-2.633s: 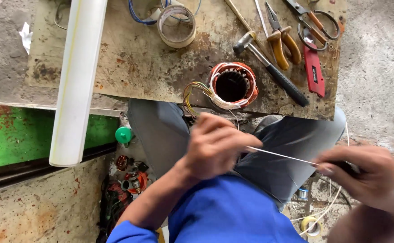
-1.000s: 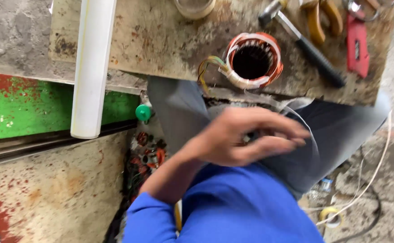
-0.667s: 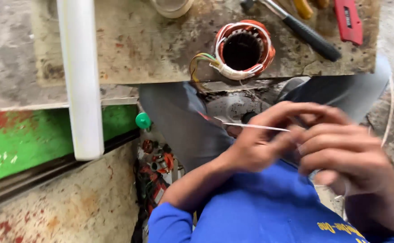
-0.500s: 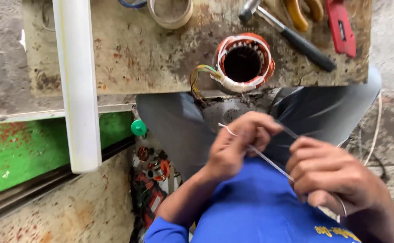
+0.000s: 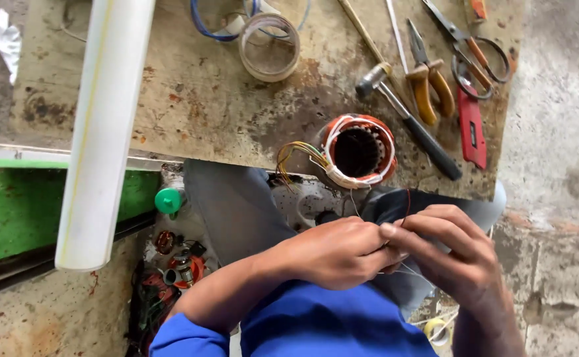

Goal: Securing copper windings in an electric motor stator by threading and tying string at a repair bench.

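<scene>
My left hand [image 5: 339, 254] and my right hand [image 5: 451, 254] meet over my lap, fingertips pinched together on a thin white thread [image 5: 405, 270] that trails down to the right. Just above them, on the near edge of the worn wooden board [image 5: 197, 106], stands a motor stator [image 5: 359, 151] with copper-orange windings, white lacing and a bundle of coloured lead wires at its left. A fine strand runs from the stator down toward my fingers.
A hammer [image 5: 408, 119], yellow-handled pliers [image 5: 425, 76], scissors [image 5: 471, 43] and a red utility knife [image 5: 472, 129] lie on the board's right. A tape roll [image 5: 270, 46] sits at the top. A white pipe [image 5: 101, 129] slants across the left; a green bench [image 5: 12, 211] and small parts lie below.
My hands, earlier apart with the thread stretched between them, have come together in front of me. The view shifted so the stator sits nearer the middle.
</scene>
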